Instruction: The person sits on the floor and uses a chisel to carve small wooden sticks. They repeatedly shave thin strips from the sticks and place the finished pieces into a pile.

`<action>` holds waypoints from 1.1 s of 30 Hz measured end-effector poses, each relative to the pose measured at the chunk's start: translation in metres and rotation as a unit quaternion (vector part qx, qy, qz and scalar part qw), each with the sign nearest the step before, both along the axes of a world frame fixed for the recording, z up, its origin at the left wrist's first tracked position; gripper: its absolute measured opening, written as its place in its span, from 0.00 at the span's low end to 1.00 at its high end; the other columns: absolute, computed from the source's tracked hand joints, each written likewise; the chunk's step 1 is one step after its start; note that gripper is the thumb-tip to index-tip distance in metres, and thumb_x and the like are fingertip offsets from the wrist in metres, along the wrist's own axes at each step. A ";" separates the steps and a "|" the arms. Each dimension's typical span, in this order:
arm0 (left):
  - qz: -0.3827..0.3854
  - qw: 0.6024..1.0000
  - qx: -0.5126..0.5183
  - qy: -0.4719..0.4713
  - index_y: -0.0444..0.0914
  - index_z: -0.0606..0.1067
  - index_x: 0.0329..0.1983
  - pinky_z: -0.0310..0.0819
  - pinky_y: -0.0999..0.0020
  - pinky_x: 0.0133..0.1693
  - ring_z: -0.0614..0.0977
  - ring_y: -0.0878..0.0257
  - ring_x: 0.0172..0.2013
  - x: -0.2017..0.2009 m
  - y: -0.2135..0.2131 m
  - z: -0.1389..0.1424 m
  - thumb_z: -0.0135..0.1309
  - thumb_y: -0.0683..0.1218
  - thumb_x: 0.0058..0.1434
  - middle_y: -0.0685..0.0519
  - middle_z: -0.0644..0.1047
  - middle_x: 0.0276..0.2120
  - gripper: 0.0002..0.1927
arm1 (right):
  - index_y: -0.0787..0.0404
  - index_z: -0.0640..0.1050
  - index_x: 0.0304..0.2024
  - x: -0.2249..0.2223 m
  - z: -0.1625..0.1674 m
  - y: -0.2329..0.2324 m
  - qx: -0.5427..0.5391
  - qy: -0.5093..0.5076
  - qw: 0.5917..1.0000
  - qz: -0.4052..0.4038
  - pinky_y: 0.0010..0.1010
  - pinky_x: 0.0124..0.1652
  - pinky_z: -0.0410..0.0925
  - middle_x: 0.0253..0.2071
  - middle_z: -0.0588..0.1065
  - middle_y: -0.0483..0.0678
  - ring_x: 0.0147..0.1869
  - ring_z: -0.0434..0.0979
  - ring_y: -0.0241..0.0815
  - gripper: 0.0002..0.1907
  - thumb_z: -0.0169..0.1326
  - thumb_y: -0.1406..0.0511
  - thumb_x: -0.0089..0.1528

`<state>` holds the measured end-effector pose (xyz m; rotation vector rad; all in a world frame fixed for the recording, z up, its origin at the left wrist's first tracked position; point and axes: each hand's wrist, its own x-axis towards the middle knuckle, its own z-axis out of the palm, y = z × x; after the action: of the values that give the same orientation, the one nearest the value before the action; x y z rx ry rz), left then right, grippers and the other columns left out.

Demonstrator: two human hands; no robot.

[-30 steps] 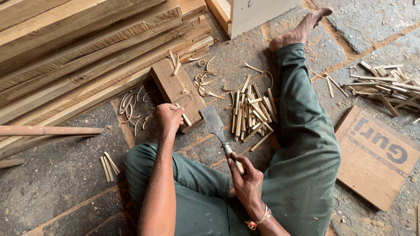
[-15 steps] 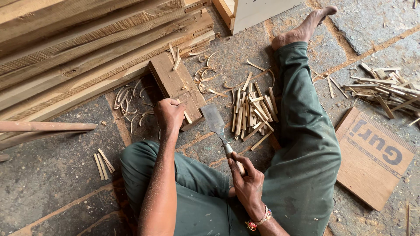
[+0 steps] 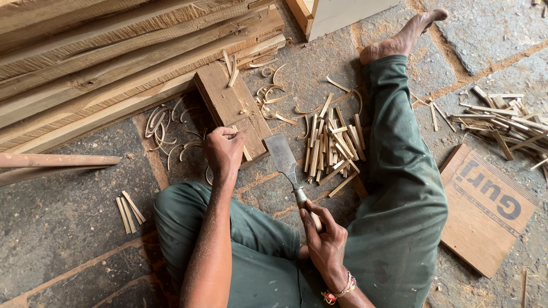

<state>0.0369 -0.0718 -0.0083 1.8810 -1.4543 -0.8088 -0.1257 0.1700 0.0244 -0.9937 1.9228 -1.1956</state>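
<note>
Left hand (image 3: 224, 149) pinching a thin stick (image 3: 244, 149) upright on a wood block (image 3: 231, 105), right hand (image 3: 325, 242) gripping a chisel (image 3: 288, 168), blade beside the block, cut sticks (image 3: 334, 142) piled near the leg (image 3: 399, 165)

Left hand (image 3: 224, 149) pinches wood sliver on block (image 3: 228, 102). Right hand (image 3: 326, 239) grips chisel (image 3: 283, 159), blade beside block. Stick pile (image 3: 331, 142) just right of blade.

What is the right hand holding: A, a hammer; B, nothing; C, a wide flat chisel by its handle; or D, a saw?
C: the right hand grips the handle of a wide flat chisel, whose blade points toward the wood block where the left hand rests.
</note>
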 end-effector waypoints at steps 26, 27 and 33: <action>-0.389 0.837 -0.373 0.094 0.44 0.79 0.28 0.73 0.50 0.56 0.83 0.59 0.34 -0.032 0.072 0.026 0.39 0.64 0.77 0.51 0.81 0.28 0.30 | 0.61 0.83 0.50 0.006 0.070 0.011 0.001 0.134 0.988 0.072 0.22 0.20 0.64 0.28 0.84 0.48 0.22 0.77 0.26 0.15 0.61 0.68 0.60; -0.406 0.834 -0.365 0.084 0.44 0.78 0.26 0.74 0.47 0.57 0.82 0.60 0.31 -0.035 0.079 0.023 0.39 0.65 0.77 0.51 0.80 0.25 0.31 | 0.62 0.83 0.50 0.009 0.076 0.011 -0.023 0.146 0.985 0.084 0.20 0.22 0.67 0.32 0.84 0.49 0.25 0.78 0.24 0.15 0.62 0.68 0.60; -0.418 0.851 -0.298 0.108 0.42 0.74 0.16 0.74 0.55 0.43 0.73 0.60 0.18 -0.028 0.084 0.014 0.43 0.62 0.75 0.53 0.72 0.14 0.33 | 0.60 0.84 0.50 0.026 0.091 0.000 0.060 0.136 0.986 0.070 0.22 0.21 0.65 0.17 0.80 0.45 0.18 0.68 0.24 0.16 0.63 0.68 0.58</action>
<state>0.0093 0.0127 0.0052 0.6311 -2.0781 -0.7629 -0.0992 0.1699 0.1149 -1.2561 2.0678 -0.8895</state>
